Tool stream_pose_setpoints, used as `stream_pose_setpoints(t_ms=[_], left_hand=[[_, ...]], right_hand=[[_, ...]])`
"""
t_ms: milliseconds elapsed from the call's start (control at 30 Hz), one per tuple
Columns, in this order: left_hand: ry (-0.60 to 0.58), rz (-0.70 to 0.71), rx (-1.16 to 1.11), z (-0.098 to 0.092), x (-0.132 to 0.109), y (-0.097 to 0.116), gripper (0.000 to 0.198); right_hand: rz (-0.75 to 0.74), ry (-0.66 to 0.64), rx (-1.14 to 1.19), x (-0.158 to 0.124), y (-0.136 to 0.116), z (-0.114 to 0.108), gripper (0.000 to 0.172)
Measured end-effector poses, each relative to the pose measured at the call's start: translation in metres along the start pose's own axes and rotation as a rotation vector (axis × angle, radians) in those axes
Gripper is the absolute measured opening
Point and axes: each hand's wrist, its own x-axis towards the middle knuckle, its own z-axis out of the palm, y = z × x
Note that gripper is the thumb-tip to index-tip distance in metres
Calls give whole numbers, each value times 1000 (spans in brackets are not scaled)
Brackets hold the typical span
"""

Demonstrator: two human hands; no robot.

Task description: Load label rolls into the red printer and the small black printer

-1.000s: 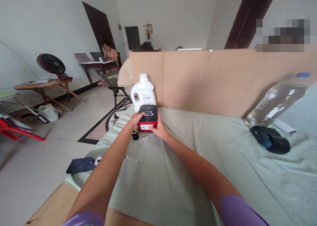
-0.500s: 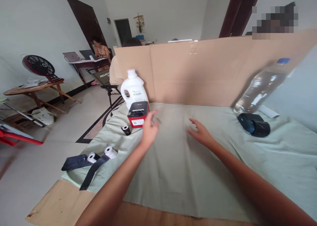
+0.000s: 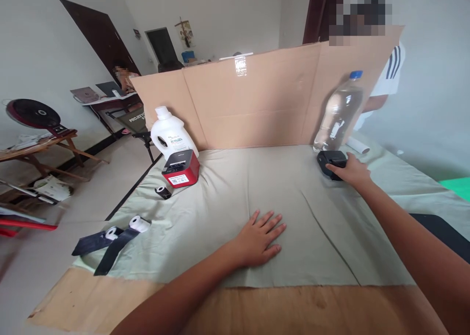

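Observation:
My left hand (image 3: 259, 239) lies flat on the pale green cloth (image 3: 227, 203), palm down, fingers spread, holding nothing. At the right, my right hand (image 3: 355, 171) grips a small black boxy device (image 3: 326, 159), thumb on its near side and fingers at its right end. The black roll seen beside this device earlier cannot be made out separately. A tall clear bottle with a blue cap (image 3: 340, 112) leans just behind it. Across the cloth to the left sits a red and black receipt printer (image 3: 183, 169), with a small black-and-white paper roll (image 3: 163, 193) beside it.
A white jug (image 3: 172, 134) stands behind the printer, against a cardboard screen (image 3: 257, 100). Two partly unwound paper rolls, one a white-cored roll (image 3: 137, 223), lie near the left edge. A white tube (image 3: 358, 145) is beside the bottle. A person (image 3: 392, 75) stands behind the screen.
My left hand has come down from near the printer onto the cloth. My right hand has moved right and taken hold of the black device. The view has turned rightward.

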Motion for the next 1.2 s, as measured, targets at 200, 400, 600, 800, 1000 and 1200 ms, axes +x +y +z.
stream_pose_setpoints(t_ms=[200, 400, 600, 800, 1000, 1200], left_hand=[[-47, -155, 54, 1, 3, 25, 75], [1, -168, 19, 3, -3, 45, 70], [40, -78, -7, 10, -9, 51, 68], [103, -69, -16, 19, -9, 50, 66], [136, -49, -64, 22, -10, 47, 64], [188, -14, -95, 14, -15, 49, 65]], right_hand=[[100, -111, -85, 7, -26, -2, 78], [119, -87, -85, -16, -38, -4, 89], [-104, -116, 10, -86, -77, -1, 98], [-216, -183, 22, -166, -150, 10, 100], [-234, -228, -50, -220, -191, 38, 100], [-252, -141, -139, -247, -194, 63, 103]])
